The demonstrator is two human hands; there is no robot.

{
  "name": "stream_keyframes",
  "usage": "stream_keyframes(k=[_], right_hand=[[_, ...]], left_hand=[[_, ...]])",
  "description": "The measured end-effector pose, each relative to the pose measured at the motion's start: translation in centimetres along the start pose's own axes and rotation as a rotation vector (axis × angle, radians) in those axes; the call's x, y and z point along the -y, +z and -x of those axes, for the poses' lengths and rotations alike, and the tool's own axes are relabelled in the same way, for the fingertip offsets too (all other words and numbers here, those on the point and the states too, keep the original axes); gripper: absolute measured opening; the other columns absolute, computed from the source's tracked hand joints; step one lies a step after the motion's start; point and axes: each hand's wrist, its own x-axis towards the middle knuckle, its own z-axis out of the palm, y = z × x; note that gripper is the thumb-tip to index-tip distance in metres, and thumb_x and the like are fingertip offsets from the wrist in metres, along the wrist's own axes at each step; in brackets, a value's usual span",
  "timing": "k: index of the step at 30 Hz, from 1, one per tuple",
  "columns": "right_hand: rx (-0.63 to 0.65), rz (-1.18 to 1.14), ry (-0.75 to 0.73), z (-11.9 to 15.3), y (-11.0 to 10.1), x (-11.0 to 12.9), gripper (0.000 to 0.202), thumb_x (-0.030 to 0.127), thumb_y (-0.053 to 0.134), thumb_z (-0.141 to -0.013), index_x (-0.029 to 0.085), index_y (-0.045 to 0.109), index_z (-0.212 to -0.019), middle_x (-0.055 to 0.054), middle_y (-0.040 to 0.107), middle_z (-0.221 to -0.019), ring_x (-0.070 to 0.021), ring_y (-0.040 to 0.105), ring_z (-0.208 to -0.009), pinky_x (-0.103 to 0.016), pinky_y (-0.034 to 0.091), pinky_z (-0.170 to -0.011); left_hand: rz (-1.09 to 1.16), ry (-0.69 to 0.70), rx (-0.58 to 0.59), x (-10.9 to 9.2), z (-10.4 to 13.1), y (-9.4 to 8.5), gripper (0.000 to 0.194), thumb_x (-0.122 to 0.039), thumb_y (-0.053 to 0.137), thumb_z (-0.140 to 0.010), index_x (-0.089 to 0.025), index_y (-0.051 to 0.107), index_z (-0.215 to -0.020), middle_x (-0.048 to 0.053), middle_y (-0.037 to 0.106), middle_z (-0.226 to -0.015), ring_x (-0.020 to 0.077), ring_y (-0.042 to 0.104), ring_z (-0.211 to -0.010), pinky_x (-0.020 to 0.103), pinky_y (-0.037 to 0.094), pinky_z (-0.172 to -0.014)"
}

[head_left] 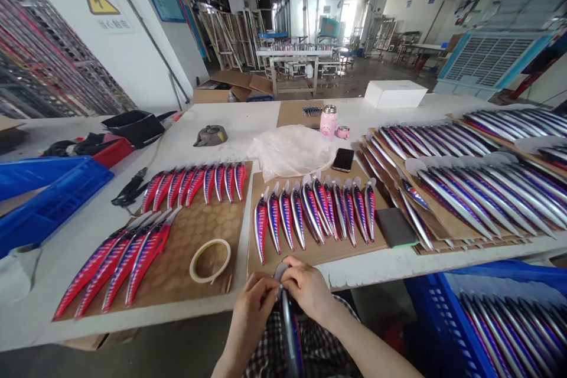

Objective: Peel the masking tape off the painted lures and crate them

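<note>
Both hands meet at the table's front edge around the lipped end of a fishing lure (290, 331), whose silver, blue and dark body hangs down over my lap. My left hand (257, 301) is closed, its thumb and fingertips pinching at the lure's end. Closed too, my right hand (308, 286) grips the same end beside the pale clear lip. Just beyond, a row of finished-looking lures (286, 218) with red, blue and silver stripes lies on a cardboard sheet (310, 256). What sits between the fingertips is too small to make out.
To the left, red-bellied lures (146, 254) and a masking tape roll (210, 261) lie on cardboard. Silver lures (469, 195) fill boards at right. A blue crate (443, 313) stands lower right. Beyond are a plastic bag (290, 150), a phone (343, 159) and a pink bottle (328, 123).
</note>
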Motion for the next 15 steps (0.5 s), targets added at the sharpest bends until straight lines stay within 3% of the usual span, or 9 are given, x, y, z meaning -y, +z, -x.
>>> stream_keyframes(k=[4, 9, 15], right_hand=[[-0.010, -0.034, -0.017, 0.1, 0.1, -0.3, 0.018, 0.008, 0.057, -0.084, 0.020, 0.064, -0.073, 0.002, 0.063, -0.097, -0.0113, 0.062, -0.083, -0.018, 0.041, -0.074], [-0.024, -0.081, 0.010, 0.3, 0.3, -0.7, 0.017, 0.009, 0.058, -0.083, 0.019, 0.066, -0.073, 0.001, 0.064, -0.101, -0.0125, 0.063, -0.086, -0.018, 0.042, -0.076], [-0.059, -0.106, 0.045, 0.6, 0.5, -0.5, 0.020, 0.007, 0.057, -0.081, 0.020, 0.068, -0.073, 0.000, 0.066, -0.100, -0.0137, 0.063, -0.090, -0.020, 0.043, -0.080]], left_hand=[[-0.017, -0.043, -0.072, 0.5, -0.2, 0.3, 0.013, -0.030, 0.057, -0.079, -0.022, 0.062, -0.089, 0.001, 0.061, -0.083, 0.0169, 0.060, -0.070, 0.028, 0.050, -0.066], [-0.123, -0.065, -0.096, 0.3, -0.2, 0.9, 0.017, -0.032, 0.052, -0.082, -0.023, 0.061, -0.094, 0.001, 0.061, -0.077, 0.0188, 0.061, -0.070, 0.031, 0.049, -0.067], [-0.097, -0.061, -0.170, 0.8, 3.6, 3.1, 0.051, -0.039, 0.052, -0.083, -0.021, 0.045, -0.129, 0.003, 0.064, -0.084, 0.0192, 0.064, -0.067, 0.033, 0.054, -0.066]])
